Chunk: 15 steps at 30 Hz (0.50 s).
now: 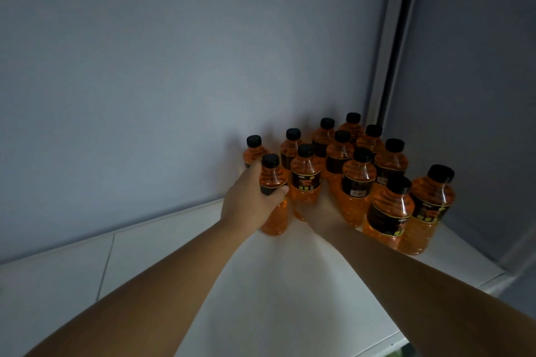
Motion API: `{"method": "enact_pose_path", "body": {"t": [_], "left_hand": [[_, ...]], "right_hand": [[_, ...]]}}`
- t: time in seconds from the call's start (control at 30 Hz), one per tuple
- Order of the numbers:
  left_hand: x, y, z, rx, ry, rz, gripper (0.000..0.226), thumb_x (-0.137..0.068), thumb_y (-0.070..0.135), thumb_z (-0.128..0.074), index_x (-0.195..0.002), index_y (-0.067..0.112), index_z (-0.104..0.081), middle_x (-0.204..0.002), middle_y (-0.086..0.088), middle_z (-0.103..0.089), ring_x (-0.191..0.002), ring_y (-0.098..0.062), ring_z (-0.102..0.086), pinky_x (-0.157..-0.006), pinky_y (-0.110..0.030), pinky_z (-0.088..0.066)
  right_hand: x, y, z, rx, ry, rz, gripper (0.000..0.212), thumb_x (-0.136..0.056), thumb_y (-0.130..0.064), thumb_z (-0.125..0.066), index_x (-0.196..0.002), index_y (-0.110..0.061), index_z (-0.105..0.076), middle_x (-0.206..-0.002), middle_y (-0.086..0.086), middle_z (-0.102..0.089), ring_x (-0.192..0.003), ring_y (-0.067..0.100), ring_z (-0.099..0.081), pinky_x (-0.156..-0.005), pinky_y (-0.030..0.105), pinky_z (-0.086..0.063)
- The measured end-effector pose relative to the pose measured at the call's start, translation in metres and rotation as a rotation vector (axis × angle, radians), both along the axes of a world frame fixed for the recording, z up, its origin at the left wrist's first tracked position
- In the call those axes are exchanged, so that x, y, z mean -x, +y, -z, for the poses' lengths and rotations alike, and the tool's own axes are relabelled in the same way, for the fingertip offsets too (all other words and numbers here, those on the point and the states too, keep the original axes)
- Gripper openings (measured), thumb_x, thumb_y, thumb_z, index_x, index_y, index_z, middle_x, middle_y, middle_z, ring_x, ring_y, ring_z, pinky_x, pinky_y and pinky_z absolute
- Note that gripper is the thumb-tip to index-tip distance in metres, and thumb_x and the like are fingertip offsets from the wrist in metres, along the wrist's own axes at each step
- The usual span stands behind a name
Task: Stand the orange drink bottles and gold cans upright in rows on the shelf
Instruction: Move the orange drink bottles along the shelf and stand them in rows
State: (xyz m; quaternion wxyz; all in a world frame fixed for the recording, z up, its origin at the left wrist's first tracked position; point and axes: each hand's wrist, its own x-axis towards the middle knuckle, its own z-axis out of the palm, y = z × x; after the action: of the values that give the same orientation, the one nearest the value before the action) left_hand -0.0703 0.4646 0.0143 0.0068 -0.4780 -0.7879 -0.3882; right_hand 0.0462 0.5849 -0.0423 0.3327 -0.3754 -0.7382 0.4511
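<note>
A left grip [249, 200] is curled around an upright orange bottle [272, 178] at the front left edge of a cluster. Eleven more black-capped bottles [358, 182] stand upright in loose rows, packed into the shelf's right rear corner. The right grip [319, 211] reaches into a gap between bottles; it is too washed out to tell how open it is. The white shelf [261, 298] runs on leftward, its front edge at lower right. A grey back wall [145, 66] and side wall [478, 95] close in the corner.
</note>
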Motion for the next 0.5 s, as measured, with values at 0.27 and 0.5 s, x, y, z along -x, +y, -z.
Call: {"method": "enact_pose_path", "body": {"t": [0.27, 0.5], "left_hand": [[0.002, 0.002, 0.000, 0.020, 0.015, 0.015, 0.047, -0.085, 0.053, -0.071, -0.122, 0.035, -0.049, -0.115, 0.013, -0.067, -0.105, -0.013, -0.065, -0.086, -0.042, -0.058], [0.001, 0.002, 0.002, 0.020, -0.048, 0.043, 0.054, -0.084, 0.048, -0.074, -0.126, 0.030, -0.047, -0.118, 0.009, -0.066, -0.108, -0.017, -0.065, -0.089, -0.045, -0.057]], "right_hand": [[-0.007, -0.013, -0.023, -0.044, -0.081, 0.003, 0.050, -0.092, -0.019, -0.074, -0.134, -0.008, -0.050, -0.124, 0.010, -0.062, -0.118, 0.023, -0.056, -0.098, 0.024, -0.039], [-0.008, -0.016, -0.021, -0.146, -0.207, -0.049, 0.034, -0.092, -0.019, -0.072, -0.123, -0.011, -0.060, -0.111, 0.008, -0.067, -0.106, 0.023, -0.063, -0.088, 0.022, -0.042]]}}
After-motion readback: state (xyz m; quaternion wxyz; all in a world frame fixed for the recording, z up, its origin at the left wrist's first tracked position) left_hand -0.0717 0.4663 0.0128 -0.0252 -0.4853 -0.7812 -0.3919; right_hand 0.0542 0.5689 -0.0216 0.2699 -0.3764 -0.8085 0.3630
